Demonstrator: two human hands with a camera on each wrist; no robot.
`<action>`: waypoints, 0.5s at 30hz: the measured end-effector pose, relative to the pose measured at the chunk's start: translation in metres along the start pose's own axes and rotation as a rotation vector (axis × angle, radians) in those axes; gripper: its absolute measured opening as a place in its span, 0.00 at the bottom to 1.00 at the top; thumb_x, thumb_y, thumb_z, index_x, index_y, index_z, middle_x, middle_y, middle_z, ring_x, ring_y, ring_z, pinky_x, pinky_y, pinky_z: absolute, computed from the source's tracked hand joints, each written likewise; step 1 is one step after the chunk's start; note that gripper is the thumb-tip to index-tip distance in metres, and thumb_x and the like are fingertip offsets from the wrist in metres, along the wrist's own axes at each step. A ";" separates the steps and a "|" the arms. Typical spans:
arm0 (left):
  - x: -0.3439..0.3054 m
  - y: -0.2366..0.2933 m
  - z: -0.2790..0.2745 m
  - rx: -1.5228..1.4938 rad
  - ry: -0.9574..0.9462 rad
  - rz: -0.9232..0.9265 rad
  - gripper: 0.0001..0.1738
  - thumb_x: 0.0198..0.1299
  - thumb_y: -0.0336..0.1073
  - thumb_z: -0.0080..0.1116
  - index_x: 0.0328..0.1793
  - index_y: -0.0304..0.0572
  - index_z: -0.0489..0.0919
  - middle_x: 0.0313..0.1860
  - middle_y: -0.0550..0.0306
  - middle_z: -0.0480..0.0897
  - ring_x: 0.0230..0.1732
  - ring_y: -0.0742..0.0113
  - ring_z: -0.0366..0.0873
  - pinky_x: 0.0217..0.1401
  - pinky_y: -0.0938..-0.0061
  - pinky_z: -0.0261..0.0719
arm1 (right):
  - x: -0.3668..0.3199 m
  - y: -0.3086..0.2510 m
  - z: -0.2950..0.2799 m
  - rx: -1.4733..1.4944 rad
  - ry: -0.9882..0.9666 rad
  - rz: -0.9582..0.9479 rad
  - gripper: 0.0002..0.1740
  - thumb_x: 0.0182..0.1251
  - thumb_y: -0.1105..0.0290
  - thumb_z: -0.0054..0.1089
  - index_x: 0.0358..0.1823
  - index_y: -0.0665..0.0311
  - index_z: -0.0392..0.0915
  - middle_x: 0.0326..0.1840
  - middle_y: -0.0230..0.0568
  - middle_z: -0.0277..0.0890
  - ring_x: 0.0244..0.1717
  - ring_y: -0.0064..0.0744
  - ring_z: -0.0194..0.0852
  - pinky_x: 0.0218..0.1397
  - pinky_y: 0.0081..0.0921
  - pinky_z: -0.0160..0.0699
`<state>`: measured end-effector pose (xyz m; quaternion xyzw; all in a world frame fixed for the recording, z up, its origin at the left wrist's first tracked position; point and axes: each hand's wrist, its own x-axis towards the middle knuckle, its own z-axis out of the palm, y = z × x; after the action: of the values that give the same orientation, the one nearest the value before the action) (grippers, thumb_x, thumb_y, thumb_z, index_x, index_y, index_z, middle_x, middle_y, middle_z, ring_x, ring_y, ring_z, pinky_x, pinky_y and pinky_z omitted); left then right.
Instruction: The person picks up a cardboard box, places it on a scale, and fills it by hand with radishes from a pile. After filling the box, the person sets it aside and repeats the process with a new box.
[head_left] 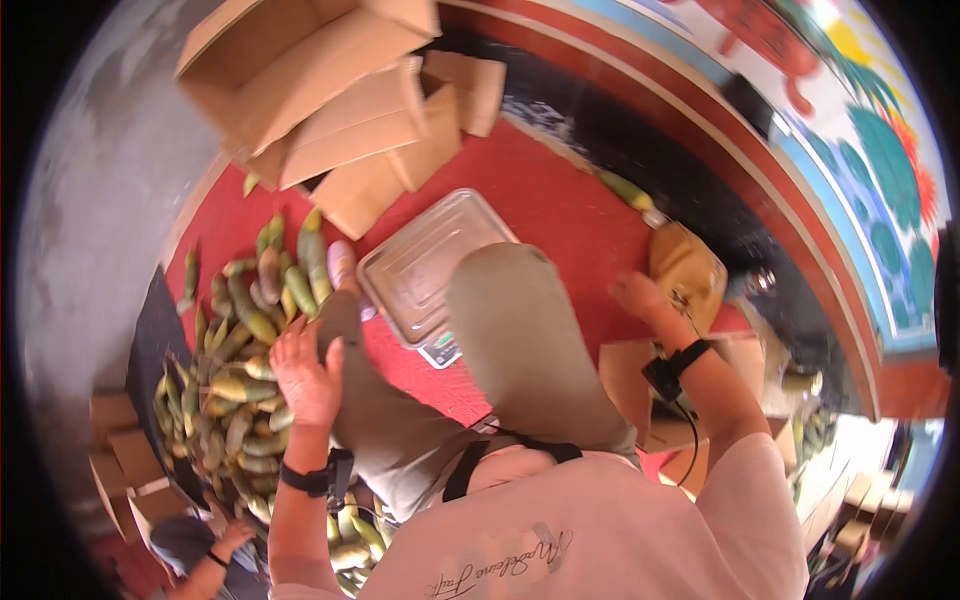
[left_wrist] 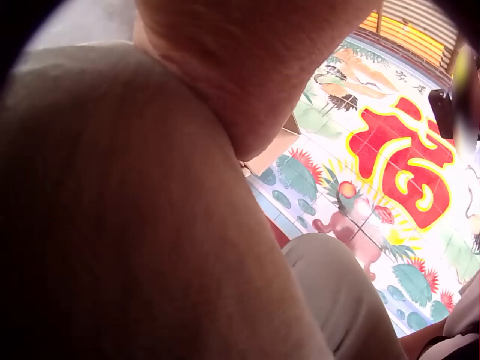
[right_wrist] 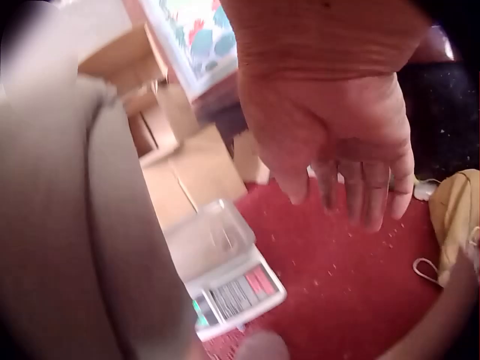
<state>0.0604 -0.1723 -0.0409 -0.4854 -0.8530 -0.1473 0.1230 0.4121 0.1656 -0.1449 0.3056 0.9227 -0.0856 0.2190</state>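
Observation:
My left hand is raised with its fingers spread, beside a heap of long green and yellowish vegetables, and overlaps it in the head view. In the left wrist view, only the heel of that hand shows; its fingers are hidden. My right hand hangs over the red carpet with loosely bent fingers and nothing in them. Near it lies a tan cloth bag. Between my feet, a clear plastic tray sits on a digital scale.
Open cardboard boxes are stacked at the far left, and another carton stands beside my right leg. One long green vegetable lies by the dark wall base. At lower left, another person's arm reaches near the heap.

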 end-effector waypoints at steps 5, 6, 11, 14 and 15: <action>-0.009 -0.007 -0.007 -0.032 0.007 -0.062 0.22 0.52 0.45 0.58 0.48 0.39 0.75 0.52 0.49 0.74 0.55 0.50 0.68 0.61 0.56 0.60 | 0.011 -0.022 0.108 0.002 -0.440 0.408 0.21 0.60 0.60 0.49 0.53 0.59 0.76 0.57 0.43 0.72 0.59 0.47 0.69 0.58 0.53 0.62; -0.010 -0.009 -0.008 -0.034 0.012 -0.054 0.22 0.52 0.46 0.58 0.48 0.39 0.75 0.52 0.49 0.74 0.56 0.50 0.68 0.61 0.56 0.59 | 0.008 -0.020 0.129 -0.076 -0.453 0.390 0.22 0.59 0.60 0.50 0.54 0.59 0.75 0.58 0.43 0.72 0.59 0.48 0.68 0.57 0.57 0.60; -0.009 -0.014 -0.011 -0.031 -0.019 -0.096 0.21 0.55 0.46 0.56 0.48 0.38 0.75 0.52 0.49 0.74 0.55 0.50 0.68 0.61 0.57 0.60 | -0.023 -0.021 0.136 -0.339 -0.530 0.278 0.24 0.56 0.58 0.54 0.55 0.56 0.74 0.56 0.40 0.73 0.55 0.47 0.72 0.55 0.53 0.65; -0.007 -0.014 -0.012 -0.051 -0.030 -0.104 0.22 0.49 0.45 0.61 0.47 0.38 0.76 0.52 0.49 0.74 0.55 0.51 0.68 0.61 0.56 0.59 | -0.036 -0.025 0.122 -0.385 -0.479 0.210 0.22 0.55 0.59 0.57 0.52 0.56 0.76 0.51 0.38 0.75 0.52 0.45 0.74 0.53 0.53 0.67; -0.007 -0.014 -0.012 -0.041 -0.031 -0.124 0.22 0.49 0.45 0.61 0.47 0.38 0.76 0.52 0.49 0.74 0.55 0.51 0.68 0.61 0.56 0.59 | -0.038 -0.024 0.122 -0.397 -0.478 0.190 0.22 0.55 0.59 0.57 0.52 0.56 0.76 0.51 0.38 0.75 0.52 0.45 0.74 0.53 0.53 0.67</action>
<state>0.0526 -0.1889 -0.0337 -0.4362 -0.8800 -0.1647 0.0906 0.4683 0.0907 -0.2353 0.3129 0.8112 0.0474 0.4918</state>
